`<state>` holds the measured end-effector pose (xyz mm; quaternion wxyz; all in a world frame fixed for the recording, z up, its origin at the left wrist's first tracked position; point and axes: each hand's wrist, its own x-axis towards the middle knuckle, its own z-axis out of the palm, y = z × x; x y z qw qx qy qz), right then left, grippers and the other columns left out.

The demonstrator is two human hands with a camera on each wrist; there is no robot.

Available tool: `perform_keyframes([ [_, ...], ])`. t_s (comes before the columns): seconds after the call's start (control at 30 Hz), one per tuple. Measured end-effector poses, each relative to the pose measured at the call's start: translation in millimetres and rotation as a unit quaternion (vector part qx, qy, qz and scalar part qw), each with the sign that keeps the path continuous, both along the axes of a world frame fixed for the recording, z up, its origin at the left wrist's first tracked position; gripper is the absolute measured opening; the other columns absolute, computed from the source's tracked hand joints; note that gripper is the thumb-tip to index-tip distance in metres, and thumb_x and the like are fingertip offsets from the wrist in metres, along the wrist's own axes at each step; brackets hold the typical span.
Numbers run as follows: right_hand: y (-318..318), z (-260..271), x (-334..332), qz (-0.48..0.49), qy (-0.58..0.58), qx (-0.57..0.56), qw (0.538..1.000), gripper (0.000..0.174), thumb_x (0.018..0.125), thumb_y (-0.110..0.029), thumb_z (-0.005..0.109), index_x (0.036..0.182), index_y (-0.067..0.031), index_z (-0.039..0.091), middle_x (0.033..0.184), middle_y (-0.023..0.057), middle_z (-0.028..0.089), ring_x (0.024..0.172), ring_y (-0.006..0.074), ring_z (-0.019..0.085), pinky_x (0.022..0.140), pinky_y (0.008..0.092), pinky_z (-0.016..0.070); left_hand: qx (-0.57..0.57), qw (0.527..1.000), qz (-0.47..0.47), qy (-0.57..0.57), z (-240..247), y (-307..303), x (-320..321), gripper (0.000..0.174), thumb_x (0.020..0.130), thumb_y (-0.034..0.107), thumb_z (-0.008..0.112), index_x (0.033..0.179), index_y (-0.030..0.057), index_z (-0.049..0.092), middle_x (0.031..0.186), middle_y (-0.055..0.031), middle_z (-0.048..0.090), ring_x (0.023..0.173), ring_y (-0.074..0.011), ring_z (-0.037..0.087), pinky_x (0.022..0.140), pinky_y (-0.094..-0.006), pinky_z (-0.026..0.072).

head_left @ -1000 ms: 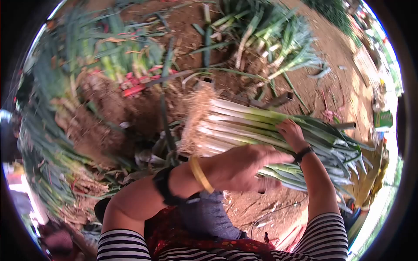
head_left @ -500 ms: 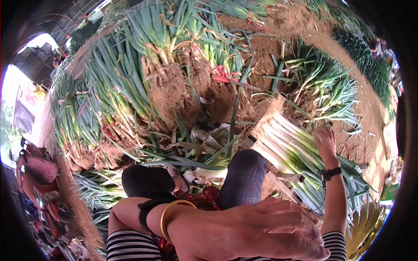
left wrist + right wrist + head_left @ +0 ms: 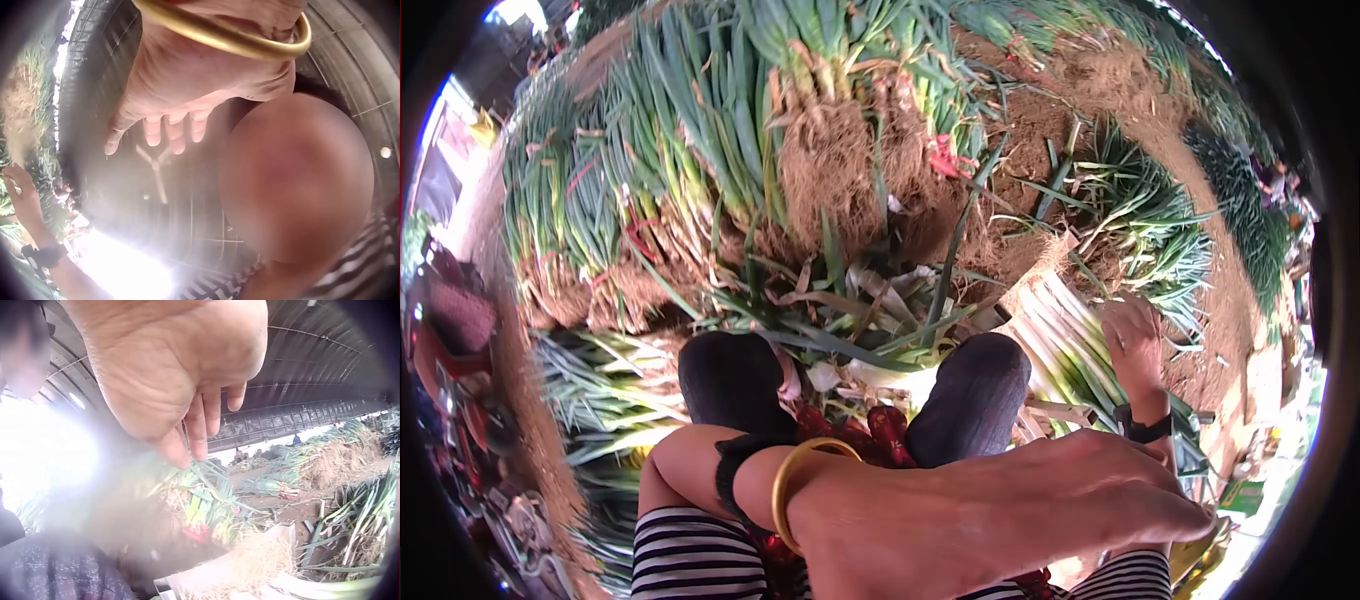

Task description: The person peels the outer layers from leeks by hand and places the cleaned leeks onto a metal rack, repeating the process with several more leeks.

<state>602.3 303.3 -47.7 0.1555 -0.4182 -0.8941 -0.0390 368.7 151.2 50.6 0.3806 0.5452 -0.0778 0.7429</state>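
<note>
A bundle of long green onions (image 3: pixel 1055 335), white stems and bushy roots, lies on a low metal rack (image 3: pixel 1060 411) to the right of the person's knees. My right hand (image 3: pixel 1137 345), with a black band at its wrist, is over the bundle's far edge. In the right wrist view its fingers (image 3: pixel 196 428) hang loosely with nothing in them, above the roots (image 3: pixel 250 562). Close to the head camera, my left hand (image 3: pixel 990 515), wearing a gold bangle (image 3: pixel 780 505), reaches across to the right. Its fingers (image 3: pixel 176 134) are relaxed and hold nothing in the left wrist view.
Tied bundles of green onions (image 3: pixel 690 130) stand in rows ahead and to the left, roots down. Loose leaves (image 3: pixel 840 340) litter the ground before the knees (image 3: pixel 970 400). Another onion pile (image 3: pixel 1145 215) lies beyond the rack. A red vehicle (image 3: pixel 460 340) stands far left.
My left hand has come back from over the onions toward the head camera. My right hand has gone from resting on the stems to the bundle's far edge. The head view has swung left.
</note>
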Motion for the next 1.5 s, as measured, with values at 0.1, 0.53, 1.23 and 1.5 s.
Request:
perform_keyframes([
  [0.1,6,9,-34,0.033,-0.025,0.011,0.999,0.014,0.074,-0.003,0.061,0.087,-0.0072,0.065,0.101,0.0038,0.063,0.108,0.0245,0.052,0.098,0.0409,0.037,0.056,0.995,0.056,0.067,-2,12,-44,0.086,0.069,0.055,0.058,0.131,-0.0031,0.042,0.126,-0.0193,0.048,0.117,-0.0327,0.043,0.096,-0.0456,0.0328],
  [0.53,19,-36,-292,0.277,0.023,-0.196,0.94,0.018,0.08,-0.016,0.062,0.095,-0.0065,0.065,0.093,0.0108,0.064,0.092,0.0267,0.06,0.084,0.0376,0.0462,-0.587,0.718,0.339,-0.157,-142,36,-314,0.057,0.083,0.032,0.056,0.133,0.0115,0.041,0.13,-0.0043,0.046,0.12,-0.0167,0.04,0.1,-0.0383,0.0265],
  [1.23,40,-374,-514,-0.021,0.123,-0.629,0.767,0.048,0.073,-0.031,0.07,0.102,0.0055,0.061,0.097,0.0249,0.063,0.096,0.0357,0.061,0.082,0.0391,0.0471,-0.641,0.645,0.194,-0.369,-155,74,-352,0.05,0.086,0.024,0.056,0.13,0.005,0.042,0.114,-0.0043,0.058,0.105,-0.0133,0.051,0.091,-0.0292,0.0363],
  [1.5,-19,-231,-499,0.069,0.212,-0.533,0.816,0.04,0.071,-0.031,0.069,0.091,0.0042,0.064,0.087,0.0266,0.063,0.086,0.0375,0.062,0.074,0.0393,0.0493,-0.603,0.652,0.32,-0.331,-152,54,-374,0.051,0.087,0.025,0.055,0.132,0.0063,0.041,0.116,-0.0028,0.057,0.106,-0.013,0.05,0.094,-0.0308,0.0311],
])
